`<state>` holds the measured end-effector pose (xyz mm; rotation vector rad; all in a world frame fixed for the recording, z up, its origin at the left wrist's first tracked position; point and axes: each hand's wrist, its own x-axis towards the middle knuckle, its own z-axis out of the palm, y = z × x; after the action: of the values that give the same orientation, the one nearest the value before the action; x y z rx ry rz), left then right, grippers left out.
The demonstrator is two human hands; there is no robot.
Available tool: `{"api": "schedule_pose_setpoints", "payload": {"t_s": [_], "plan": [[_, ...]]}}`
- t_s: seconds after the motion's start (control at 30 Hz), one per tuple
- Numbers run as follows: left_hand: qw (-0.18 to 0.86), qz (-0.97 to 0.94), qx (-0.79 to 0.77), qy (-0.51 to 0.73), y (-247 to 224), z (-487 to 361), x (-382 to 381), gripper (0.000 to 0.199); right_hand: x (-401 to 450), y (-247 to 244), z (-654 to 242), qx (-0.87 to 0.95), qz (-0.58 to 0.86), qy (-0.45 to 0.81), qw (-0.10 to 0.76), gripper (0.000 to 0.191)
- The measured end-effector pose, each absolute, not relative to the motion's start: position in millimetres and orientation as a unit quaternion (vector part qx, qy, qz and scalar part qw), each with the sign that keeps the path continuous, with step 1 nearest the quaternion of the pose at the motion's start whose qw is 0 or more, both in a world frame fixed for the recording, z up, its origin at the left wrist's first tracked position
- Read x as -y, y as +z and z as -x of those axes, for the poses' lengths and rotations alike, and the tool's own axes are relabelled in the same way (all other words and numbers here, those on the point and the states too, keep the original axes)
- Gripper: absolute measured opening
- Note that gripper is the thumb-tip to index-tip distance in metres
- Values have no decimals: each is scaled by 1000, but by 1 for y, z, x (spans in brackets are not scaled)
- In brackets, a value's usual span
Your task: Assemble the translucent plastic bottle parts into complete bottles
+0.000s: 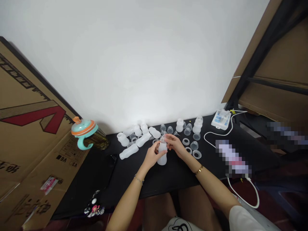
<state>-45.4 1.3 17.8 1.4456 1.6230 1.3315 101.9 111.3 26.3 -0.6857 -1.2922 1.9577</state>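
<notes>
Head view, left fingers [160, 155] holding bottle [163, 159], right fingers [170, 137] round clear cap [163, 138], rings [197, 158] nearby, jug [91, 130] leftward

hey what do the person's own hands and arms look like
The left hand and right hand are ungloved. A thin bracelet circles the left wrist, a gold-coloured bangle the right. A white sleeve shows on the right arm; no left sleeve is in view.

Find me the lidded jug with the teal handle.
The jug stands left in the head view, on the black table, beside the printed cardboard.
</notes>
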Motion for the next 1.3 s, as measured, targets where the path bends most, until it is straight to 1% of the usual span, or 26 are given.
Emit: {"api": "schedule_pose_setpoints", "payload": {"t_s": [0.23, 0.53, 0.73, 0.93, 1.1, 1.3], "plan": [[283, -538, -620, 496, 20, 45, -2, 53, -109, 30, -102, 515, 263, 738, 349, 45], [281, -536, -627, 490, 15, 47, -3, 58, -111, 26, -101, 533, 258, 724, 354, 47], [289, -538, -620, 493, 20, 46, -2, 52, -113, 21, -99, 562, 249, 698, 367, 45], [288, -534, -627, 489, 23, 45, -1, 51, -113, 15, -98, 620, 249, 654, 353, 49], [293, -528, -624, 496, 21, 45, -2, 55, -112, 14, -98, 649, 248, 630, 347, 49], [276, -519, -636, 500, 21, 45, -1, 61, -111, 16, -98, 654, 238, 635, 336, 51]]}}
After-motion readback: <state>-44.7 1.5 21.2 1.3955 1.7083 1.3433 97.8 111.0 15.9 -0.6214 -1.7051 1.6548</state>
